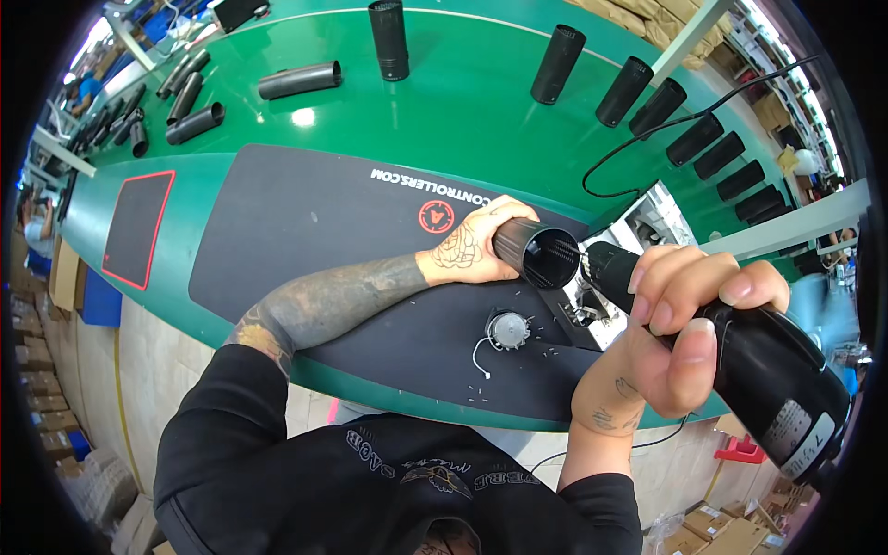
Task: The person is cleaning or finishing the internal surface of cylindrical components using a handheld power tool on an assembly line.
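Nearest, the right hand [675,324] is closed around a black electric screwdriver [740,356] whose bit reaches left into the open mouth of a black ribbed tube [541,252], which the left hand [472,245] grips from its far-left side over the black mat [305,231]. Just near of the tube a small round silver part with a white wire [507,330] lies among scattered pins, so a slipping bit could gouge the tube or knock that part off. Farther away, on the green bench [462,102], more black tubes [638,92] stand in a row.
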Motion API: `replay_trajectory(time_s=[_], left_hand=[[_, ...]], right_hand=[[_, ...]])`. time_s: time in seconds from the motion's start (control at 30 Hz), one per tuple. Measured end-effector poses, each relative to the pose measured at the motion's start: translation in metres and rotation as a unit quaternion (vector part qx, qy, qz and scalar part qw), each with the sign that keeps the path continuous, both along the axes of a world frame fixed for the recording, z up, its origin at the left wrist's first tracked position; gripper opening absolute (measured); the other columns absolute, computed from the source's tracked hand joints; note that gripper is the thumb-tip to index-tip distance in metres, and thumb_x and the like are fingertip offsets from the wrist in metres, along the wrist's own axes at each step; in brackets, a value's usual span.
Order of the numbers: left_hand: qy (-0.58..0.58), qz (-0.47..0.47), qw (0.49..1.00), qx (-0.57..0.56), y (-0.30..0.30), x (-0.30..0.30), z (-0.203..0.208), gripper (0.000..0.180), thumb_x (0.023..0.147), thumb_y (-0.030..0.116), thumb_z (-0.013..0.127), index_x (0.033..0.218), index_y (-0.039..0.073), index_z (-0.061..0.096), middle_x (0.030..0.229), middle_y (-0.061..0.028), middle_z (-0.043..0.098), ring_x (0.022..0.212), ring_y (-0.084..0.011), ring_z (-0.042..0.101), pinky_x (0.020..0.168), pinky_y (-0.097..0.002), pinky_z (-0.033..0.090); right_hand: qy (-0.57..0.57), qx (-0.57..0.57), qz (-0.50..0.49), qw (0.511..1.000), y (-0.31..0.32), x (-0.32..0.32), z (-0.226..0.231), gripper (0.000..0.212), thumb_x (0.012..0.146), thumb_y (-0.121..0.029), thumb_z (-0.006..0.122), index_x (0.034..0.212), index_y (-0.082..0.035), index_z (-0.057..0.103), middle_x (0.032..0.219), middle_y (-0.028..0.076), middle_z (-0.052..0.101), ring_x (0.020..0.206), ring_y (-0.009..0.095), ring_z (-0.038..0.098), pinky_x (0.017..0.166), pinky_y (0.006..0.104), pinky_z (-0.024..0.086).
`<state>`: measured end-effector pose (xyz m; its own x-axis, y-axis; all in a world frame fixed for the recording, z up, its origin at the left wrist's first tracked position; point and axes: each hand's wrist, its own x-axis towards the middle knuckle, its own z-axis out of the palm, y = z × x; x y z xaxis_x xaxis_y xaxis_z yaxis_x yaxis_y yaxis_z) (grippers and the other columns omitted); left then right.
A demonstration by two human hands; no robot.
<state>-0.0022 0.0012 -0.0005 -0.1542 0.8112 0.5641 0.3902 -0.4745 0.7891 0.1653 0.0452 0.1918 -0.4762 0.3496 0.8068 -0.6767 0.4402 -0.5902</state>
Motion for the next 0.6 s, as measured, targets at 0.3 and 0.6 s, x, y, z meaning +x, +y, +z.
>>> replay_trajectory(time_s=[0.3, 0.6], left_hand=[[0.001, 0.044, 0.988, 0.149, -0.025, 0.002, 0.017, 0.053, 0.054, 0.006, 0.075, 0.103, 0.01, 0.056, 0.1, -0.0074, 0.056, 0.084, -0.0267, 0.056, 0.073, -0.0364, 0.048], [0.012, 0.077, 0.991, 0.108, -0.109, 0.003, 0.062, 0.059, 0.051, 0.006, 0.071, 0.106, 0.009, 0.05, 0.1, -0.0096, 0.053, 0.086, -0.0307, 0.055, 0.077, -0.0391, 0.046]], right_hand=[[0.016, -0.052, 0.014, 0.998, -0.029, -0.017, 0.016, 0.017, 0.076, -0.003, 0.048, 0.087, -0.009, 0.036, 0.064, 0.004, 0.044, 0.056, 0.013, 0.039, 0.053, 0.0266, 0.034], [-0.094, 0.153, 0.292, 0.939, -0.067, 0.005, 0.102, 0.034, 0.088, -0.039, 0.059, 0.102, -0.009, 0.05, 0.096, 0.014, 0.052, 0.085, 0.021, 0.049, 0.088, 0.0405, 0.038]])
